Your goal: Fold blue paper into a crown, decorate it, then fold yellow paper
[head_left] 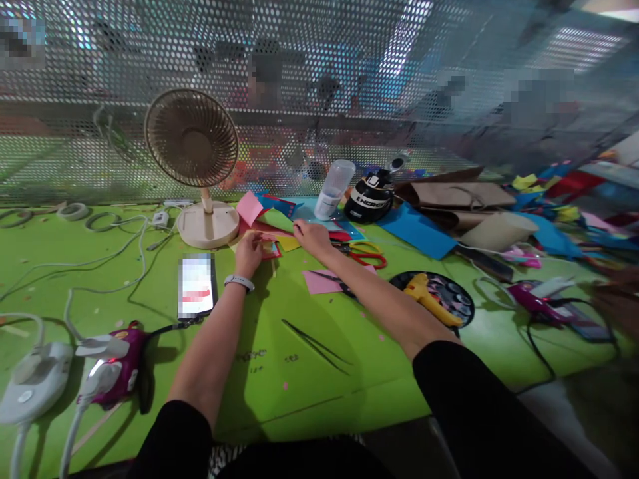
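My left hand point(249, 253), with a pale band on the wrist, is closed in a pinch at the left side of a pile of coloured paper. What its fingers hold, if anything, is too small to make out. My right hand point(311, 239) is curled closed at the edge of a green paper sheet point(277, 220), its fingertips partly hidden. Around them lie a pink sheet point(249, 209), blue paper point(279, 205) and a yellow piece point(288, 243). Under my right forearm, dark-bladed scissors point(333, 280) rest on pink paper point(319, 285). Tweezers point(315, 346) lie nearer me.
A fan point(192, 140) stands behind the phone point(196, 286) at left. Corded power strips point(117, 366) fill the front left. At right are a yellow glue gun point(430, 301) on a black tray point(466, 299), red-and-yellow-handled scissors point(367, 255), a clear bottle point(335, 189) and a black jug point(368, 199).
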A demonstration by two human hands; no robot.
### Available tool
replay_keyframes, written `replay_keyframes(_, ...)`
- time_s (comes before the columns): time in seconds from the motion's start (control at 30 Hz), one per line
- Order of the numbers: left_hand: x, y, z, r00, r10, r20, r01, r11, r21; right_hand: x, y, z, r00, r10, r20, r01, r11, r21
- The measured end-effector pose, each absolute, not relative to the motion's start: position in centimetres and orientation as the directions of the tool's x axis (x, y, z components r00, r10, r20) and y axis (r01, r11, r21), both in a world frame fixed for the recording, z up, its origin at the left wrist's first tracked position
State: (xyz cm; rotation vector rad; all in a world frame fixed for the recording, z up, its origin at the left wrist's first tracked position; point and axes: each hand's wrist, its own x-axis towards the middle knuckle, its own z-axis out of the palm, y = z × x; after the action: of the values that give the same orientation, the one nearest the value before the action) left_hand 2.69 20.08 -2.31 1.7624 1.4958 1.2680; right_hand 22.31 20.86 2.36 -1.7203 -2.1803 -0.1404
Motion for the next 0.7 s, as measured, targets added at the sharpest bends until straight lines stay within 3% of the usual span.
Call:
replay_keyframes(0.2,2.5,20.2,-2.6,-0.046,0.952,0.303,0.516,-0.237,0.823,23.1,21.8,1.7,-0.359,0.865,0.350,0.871,0.446,-0.208)
replay_keyframes(0.4,2.5,20.2,-2.5,-0.031,0.955,0.295,0.541,-0.232,0.808,25.3,21.8,1.7,-0.718,0.660,0.221,0.654,0.748,-0.110)
replay_keyframes(0.57,2.5,20.1,-2.3,-0.023,0.954,0.297,0.556,-0.235,0.797,25.6,21.9,1.7,-0.756,0.640,0.137,0.651,0.758,0.047)
replay_keyframes(0.7,2.5,20.1,-2.3,-0.016,0.954,0.299,0.564,-0.238,0.791,25.3,22.3,1.6,-0.708,0.682,0.181,0.704,0.701,0.114)
